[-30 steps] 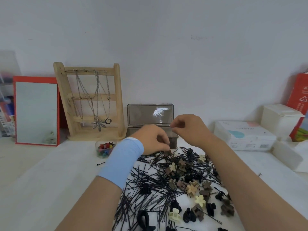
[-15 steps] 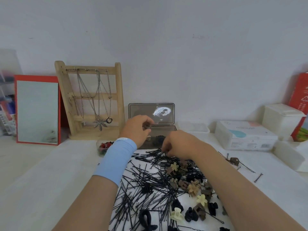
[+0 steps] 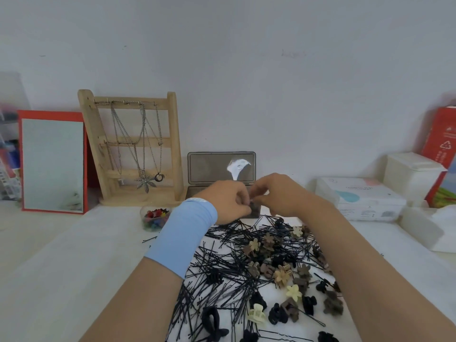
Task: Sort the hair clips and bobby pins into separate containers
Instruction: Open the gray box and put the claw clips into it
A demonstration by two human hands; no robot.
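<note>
A heap of black bobby pins (image 3: 222, 267) lies mixed with small claw hair clips (image 3: 281, 275) in brown, beige, cream and black on the table in front of me. Behind the heap stands a smoky grey box, its lid (image 3: 209, 169) raised against the wall. My left hand (image 3: 229, 201), with a blue wristband, and my right hand (image 3: 278, 193) meet just in front of that box. Their fingertips pinch a small dark piece between them, too small to tell whether pin or clip. A little clear tub (image 3: 154, 218) of colourful clips sits to the left.
A wooden necklace stand (image 3: 130, 149) and a red-framed mirror (image 3: 53, 164) lean on the wall at the left. At the right are a white tissue pack (image 3: 360, 198), a white lidded box (image 3: 412, 174), a red carton (image 3: 441, 144) and a low white container (image 3: 419, 228).
My right hand has risen from the pin heap to the box front. My left hand has come down from above the box to meet it.
</note>
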